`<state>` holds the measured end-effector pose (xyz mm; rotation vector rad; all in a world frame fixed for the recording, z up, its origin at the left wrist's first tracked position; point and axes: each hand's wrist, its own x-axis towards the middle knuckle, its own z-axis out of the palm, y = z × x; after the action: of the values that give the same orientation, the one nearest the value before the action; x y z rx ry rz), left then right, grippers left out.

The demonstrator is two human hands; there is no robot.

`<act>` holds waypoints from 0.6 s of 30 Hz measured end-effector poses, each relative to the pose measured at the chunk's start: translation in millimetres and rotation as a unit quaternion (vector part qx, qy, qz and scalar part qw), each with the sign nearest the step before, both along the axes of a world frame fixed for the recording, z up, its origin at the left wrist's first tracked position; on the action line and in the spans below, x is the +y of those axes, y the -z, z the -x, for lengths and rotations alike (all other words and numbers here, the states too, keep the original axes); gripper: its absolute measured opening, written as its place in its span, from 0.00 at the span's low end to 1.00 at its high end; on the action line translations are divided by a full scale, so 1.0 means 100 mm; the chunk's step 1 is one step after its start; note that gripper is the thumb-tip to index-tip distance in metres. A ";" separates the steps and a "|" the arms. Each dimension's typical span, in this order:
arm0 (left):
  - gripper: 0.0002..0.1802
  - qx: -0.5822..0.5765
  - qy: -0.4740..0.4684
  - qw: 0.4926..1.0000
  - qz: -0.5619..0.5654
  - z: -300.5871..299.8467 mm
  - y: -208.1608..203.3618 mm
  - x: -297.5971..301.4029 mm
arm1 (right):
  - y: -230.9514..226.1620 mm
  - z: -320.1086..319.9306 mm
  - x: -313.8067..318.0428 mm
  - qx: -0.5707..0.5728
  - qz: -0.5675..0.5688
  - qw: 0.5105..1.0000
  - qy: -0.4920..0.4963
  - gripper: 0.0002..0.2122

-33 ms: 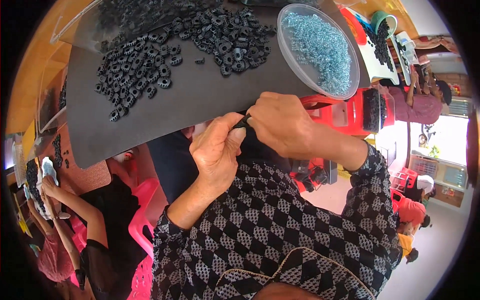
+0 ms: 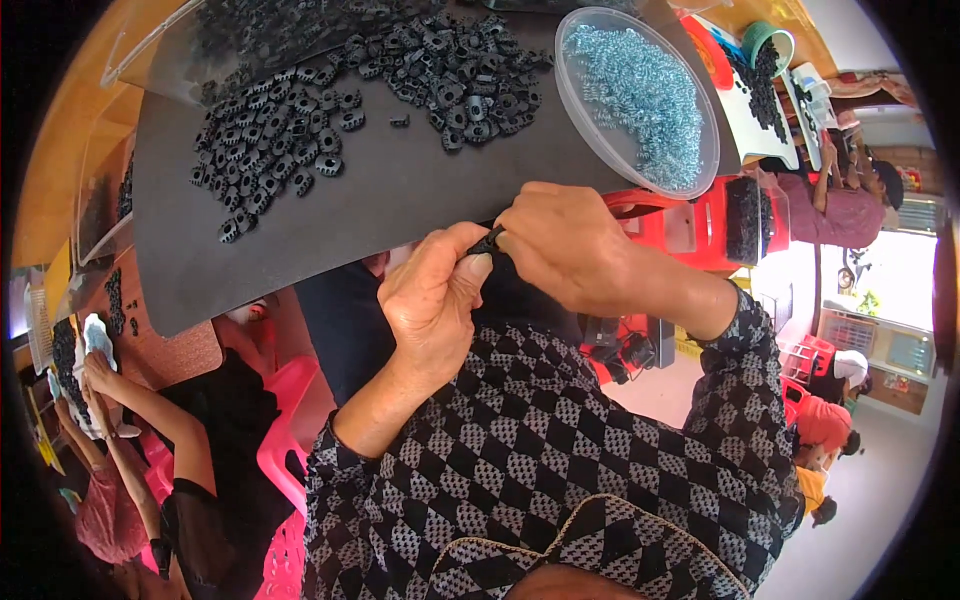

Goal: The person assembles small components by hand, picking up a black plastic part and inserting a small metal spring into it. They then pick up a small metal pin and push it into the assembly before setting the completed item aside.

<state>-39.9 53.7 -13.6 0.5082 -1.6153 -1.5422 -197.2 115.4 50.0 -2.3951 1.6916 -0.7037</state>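
Note:
At the table's near edge, my left hand (image 2: 432,290) pinches a small black hair claw clip (image 2: 487,243) between thumb and curled forefinger. My right hand (image 2: 565,240) is closed against the clip's other side, its fingertips mostly hidden behind the knuckles. Both hands meet at this clip, which is partly covered by the fingers. Beyond them, a loose group of black claw clips (image 2: 265,140) lies on the dark table mat (image 2: 400,180). A denser heap of black clip pieces (image 2: 470,90) sits farther back. To the right, a round clear plastic lid (image 2: 575,105) holds many small shiny metal springs (image 2: 640,90).
A red plastic stool (image 2: 705,225) with a container of black pieces stands right of the table. At left, a co-worker's arm (image 2: 150,400) reaches over another table, beside a pink chair (image 2: 290,430). More people sit at right. A clear plastic box (image 2: 130,55) edges the far left.

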 end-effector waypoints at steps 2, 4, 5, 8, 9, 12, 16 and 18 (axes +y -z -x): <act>0.09 0.011 0.026 0.999 -0.038 0.00 -0.04 -0.02 | -0.09 0.02 -0.03 -0.125 -0.054 0.990 0.029 0.06; 0.09 0.071 0.069 0.978 -0.182 0.00 -0.06 -0.03 | -0.14 0.04 -0.04 -0.148 -0.073 0.986 0.038 0.06; 0.09 0.071 0.069 0.978 -0.182 -0.01 -0.07 -0.03 | -0.15 0.04 -0.04 -0.172 -0.092 0.980 0.046 0.06; 0.10 0.067 0.089 0.970 -0.216 -0.02 -0.08 -0.05 | -0.12 0.04 -0.05 -0.153 -0.080 0.984 0.040 0.06; 0.10 0.071 0.090 0.970 -0.216 -0.02 -0.06 -0.05 | -0.12 0.03 -0.05 -0.152 -0.080 0.984 0.041 0.06; 0.11 0.076 0.088 0.971 -0.209 -0.01 -0.04 -0.05 | -0.12 0.01 -0.06 -0.159 -0.080 0.983 0.049 0.07; 0.11 0.079 0.079 0.969 -0.218 0.00 -0.04 -0.03 | -0.08 0.02 -0.07 -0.140 -0.072 0.987 0.046 0.08; 0.11 0.069 0.079 0.975 -0.198 0.00 0.00 -0.04 | -0.08 0.03 -0.07 -0.127 -0.071 0.989 0.041 0.08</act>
<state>-39.7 49.8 -13.7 0.4793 -1.2693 -1.9894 -199.9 108.9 57.9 -2.0526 1.6805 -0.8298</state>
